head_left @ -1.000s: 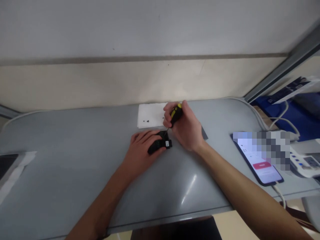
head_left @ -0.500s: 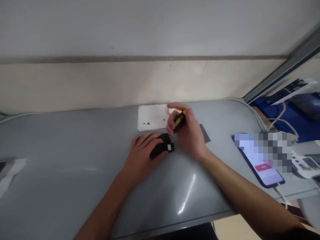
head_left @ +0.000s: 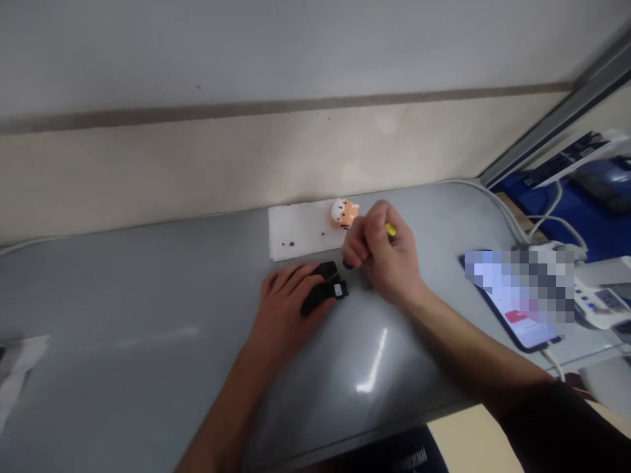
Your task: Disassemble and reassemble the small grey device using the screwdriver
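Observation:
A black computer mouse point(head_left: 315, 301) with a small white label near its front lies on the grey desk. My left hand point(head_left: 288, 299) is closed over it, fingers across the top and thumb along the near side. In my right fist point(head_left: 387, 256) is a screwdriver; the yellow end of its handle point(head_left: 391, 230) pokes out by the thumb. Its thin shaft slants down-left to the front part of the mouse, where the tip is hard to make out. Beyond the mouse, tiny dark pieces, perhaps screws point(head_left: 292, 244), rest on a folded white paper point(head_left: 300, 223).
An orange and white animal-shaped case point(head_left: 344, 213) sits at the paper's right end. On the right are a phone point(head_left: 522, 322) with a cable and a white power strip point(head_left: 601, 302). A wall point(head_left: 197, 177) closes off the back; a cream-coloured sheet point(head_left: 468, 437) is at the front edge.
My right hand has turned from a fingertip hold to a fist around the screwdriver and shifted slightly right. The orange case now shows fully. My left hand stays on the mouse.

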Tool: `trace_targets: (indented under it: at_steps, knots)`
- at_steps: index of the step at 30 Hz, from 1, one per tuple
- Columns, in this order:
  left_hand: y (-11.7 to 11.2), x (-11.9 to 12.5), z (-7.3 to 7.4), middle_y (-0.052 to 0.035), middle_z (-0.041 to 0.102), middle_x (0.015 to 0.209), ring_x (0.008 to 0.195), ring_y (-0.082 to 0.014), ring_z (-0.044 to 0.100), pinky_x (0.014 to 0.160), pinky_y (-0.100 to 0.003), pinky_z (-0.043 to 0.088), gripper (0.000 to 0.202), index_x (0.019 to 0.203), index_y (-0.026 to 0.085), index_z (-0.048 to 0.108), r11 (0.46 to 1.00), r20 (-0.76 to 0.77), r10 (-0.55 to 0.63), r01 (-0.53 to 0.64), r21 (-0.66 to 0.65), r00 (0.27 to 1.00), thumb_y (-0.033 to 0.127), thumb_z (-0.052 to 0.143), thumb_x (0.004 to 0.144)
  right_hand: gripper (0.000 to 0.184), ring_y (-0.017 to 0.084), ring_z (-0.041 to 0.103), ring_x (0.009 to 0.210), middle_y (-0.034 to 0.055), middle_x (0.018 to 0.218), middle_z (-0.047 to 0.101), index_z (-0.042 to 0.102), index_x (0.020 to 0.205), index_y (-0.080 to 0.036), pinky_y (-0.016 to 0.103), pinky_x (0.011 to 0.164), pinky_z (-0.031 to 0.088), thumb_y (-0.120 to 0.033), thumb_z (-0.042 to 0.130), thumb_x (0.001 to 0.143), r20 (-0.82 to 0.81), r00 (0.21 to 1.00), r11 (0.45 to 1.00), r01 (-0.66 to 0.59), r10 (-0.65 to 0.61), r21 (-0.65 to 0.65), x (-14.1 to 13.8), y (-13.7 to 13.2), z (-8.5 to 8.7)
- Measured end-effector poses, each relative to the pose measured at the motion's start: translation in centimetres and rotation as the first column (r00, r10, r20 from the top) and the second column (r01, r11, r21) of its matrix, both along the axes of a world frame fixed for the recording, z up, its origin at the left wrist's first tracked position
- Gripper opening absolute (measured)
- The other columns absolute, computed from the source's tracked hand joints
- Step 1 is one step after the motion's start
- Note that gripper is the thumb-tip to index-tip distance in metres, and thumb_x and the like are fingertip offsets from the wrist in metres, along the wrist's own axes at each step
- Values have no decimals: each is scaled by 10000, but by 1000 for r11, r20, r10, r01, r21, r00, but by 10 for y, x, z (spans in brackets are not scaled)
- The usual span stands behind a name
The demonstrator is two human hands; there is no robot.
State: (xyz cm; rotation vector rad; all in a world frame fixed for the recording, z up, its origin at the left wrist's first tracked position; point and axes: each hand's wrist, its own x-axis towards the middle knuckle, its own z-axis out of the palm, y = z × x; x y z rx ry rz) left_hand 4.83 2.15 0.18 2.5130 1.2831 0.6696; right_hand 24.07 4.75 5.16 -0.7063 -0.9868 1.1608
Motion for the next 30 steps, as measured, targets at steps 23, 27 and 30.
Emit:
trace_targets:
  at_steps: [23,27,30]
  knots:
    - [12,-8,-6,-23,641,862,907,-241,618,900,-419,515,250,1135,240,662,906,232,421,-396,-150,877,294,556,914,313,105,510,595,-56,689,502,470,864,-240,274,585,416,-473,656,961,-265,964,998,-47,36,-37,6,17,-7]
    - [16,-7,-6,-25,636,835,871,-247,609,880,-422,516,280,1134,239,693,913,172,406,-388,-126,898,281,595,875,314,109,537,669,-48,741,538,500,911,-242,285,673,447,-526,593,1007,-13,998,993,55,-54,104,5,10,-5]
    - [15,-5,-5,-35,643,870,885,-239,617,907,-415,521,280,1133,222,698,918,177,396,-382,-109,901,264,575,885,342,106,503,652,-54,737,518,488,925,-248,288,676,426,-571,536,1027,93,993,981,49,-68,190,0,2,-1]
